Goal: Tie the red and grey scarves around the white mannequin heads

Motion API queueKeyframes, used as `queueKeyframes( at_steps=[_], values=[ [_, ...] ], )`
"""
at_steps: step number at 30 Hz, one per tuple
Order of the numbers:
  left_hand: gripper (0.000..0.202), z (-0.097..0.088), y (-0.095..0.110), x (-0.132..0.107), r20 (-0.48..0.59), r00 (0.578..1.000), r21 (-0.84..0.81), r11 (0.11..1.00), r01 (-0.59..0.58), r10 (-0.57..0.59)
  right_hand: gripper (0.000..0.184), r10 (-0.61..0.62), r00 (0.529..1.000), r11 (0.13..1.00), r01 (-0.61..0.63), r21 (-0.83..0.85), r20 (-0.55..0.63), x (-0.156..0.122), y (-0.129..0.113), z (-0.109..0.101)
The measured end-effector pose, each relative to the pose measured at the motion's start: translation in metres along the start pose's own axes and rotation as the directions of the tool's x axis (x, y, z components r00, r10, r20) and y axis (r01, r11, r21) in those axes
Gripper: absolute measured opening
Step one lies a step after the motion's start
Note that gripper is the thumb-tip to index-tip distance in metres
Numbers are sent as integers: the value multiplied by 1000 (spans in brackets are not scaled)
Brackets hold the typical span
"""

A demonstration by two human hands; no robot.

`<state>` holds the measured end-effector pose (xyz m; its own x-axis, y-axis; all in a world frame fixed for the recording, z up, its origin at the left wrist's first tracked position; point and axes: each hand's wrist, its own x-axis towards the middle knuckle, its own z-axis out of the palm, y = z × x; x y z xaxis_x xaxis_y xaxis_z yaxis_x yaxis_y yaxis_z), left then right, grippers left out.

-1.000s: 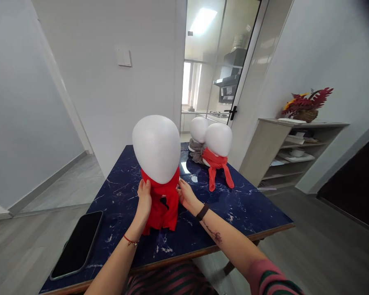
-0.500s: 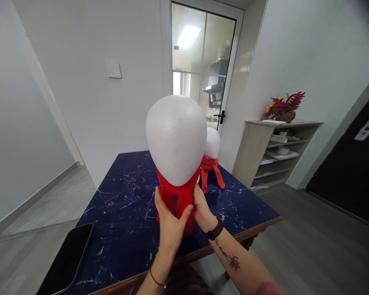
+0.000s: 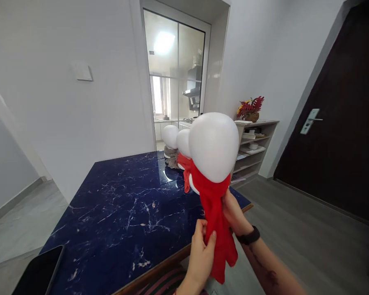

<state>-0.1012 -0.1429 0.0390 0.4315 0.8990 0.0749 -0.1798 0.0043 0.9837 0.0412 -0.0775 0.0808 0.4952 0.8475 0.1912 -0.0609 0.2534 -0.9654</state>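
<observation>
A white foam head [image 3: 213,145], smooth and egg-shaped, stands at the right front of the table and leans slightly. Around its neck is a red scarf [image 3: 213,200], whose long tails hang past the table's front edge. My left hand [image 3: 203,250] is closed on the left side of a hanging tail, thumb in front. Just under the head, my right hand [image 3: 235,213] grips the scarf from the right; its fingers are mostly hidden behind the cloth. A black band is on my right wrist.
Behind stand a second white head [image 3: 183,143] with a red scarf [image 3: 185,164] and a third white head [image 3: 170,136] with grey cloth [image 3: 171,155]. A black phone [image 3: 38,270] lies at the left front of the blue marbled table [image 3: 117,209]. Shelves [image 3: 258,143] stand behind at right.
The head and scarf have shifted right in view, toward the table's right front edge, as the view turned right. My left hand has moved lower along the tails, which now hang longer.
</observation>
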Motion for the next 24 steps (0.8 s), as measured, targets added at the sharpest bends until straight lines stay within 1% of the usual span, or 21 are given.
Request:
queueKeyframes(
  at_steps=[2,3,5,6,7,8,10,12,13,15,17,20,22,24],
  values=[
    [31,11,-15,-3,95,993,-42,997,71,-67,53,118,993,985,-120,124,23,9,3,-32],
    [38,14,-20,-4,151,984,-62,993,102,-91,48,177,983,972,-181,152,37,12,6,-46],
    [54,15,-25,-6,244,964,-67,990,126,-106,38,264,964,948,-268,170,45,17,11,-73],
    [59,13,-25,-6,265,959,-50,992,116,-99,34,303,952,933,-306,189,47,20,15,-84],
    [59,10,-23,-7,267,960,-20,995,94,-85,31,339,940,916,-341,213,48,22,18,-94],
    [55,5,-20,-7,251,966,20,998,58,-62,29,371,927,897,-373,237,53,26,23,-102],
    [35,-8,-12,-4,203,979,126,991,-36,10,27,421,904,868,-425,258,74,34,31,-114],
    [11,-27,-2,-1,151,983,256,957,-138,102,27,456,886,855,-463,235,88,45,39,-120],
    [8,-38,2,0,124,982,321,931,-176,143,29,468,879,852,-476,220,89,51,43,-122],
    [13,-65,10,-1,58,979,433,879,-201,195,33,495,863,840,-504,199,97,62,46,-123],
    [15,-95,16,-5,-21,975,513,840,-178,220,37,525,841,817,-541,198,133,71,46,-120],
    [19,-140,20,-19,-154,962,590,802,-94,226,40,551,815,799,-577,167,181,80,41,-111],
    [21,-168,20,-30,-226,946,615,787,-45,230,40,554,808,808,-580,103,199,84,40,-105],
    [24,-191,17,-40,-313,925,607,794,19,217,41,558,792,806,-588,63,248,90,42,-101]
  ],
)
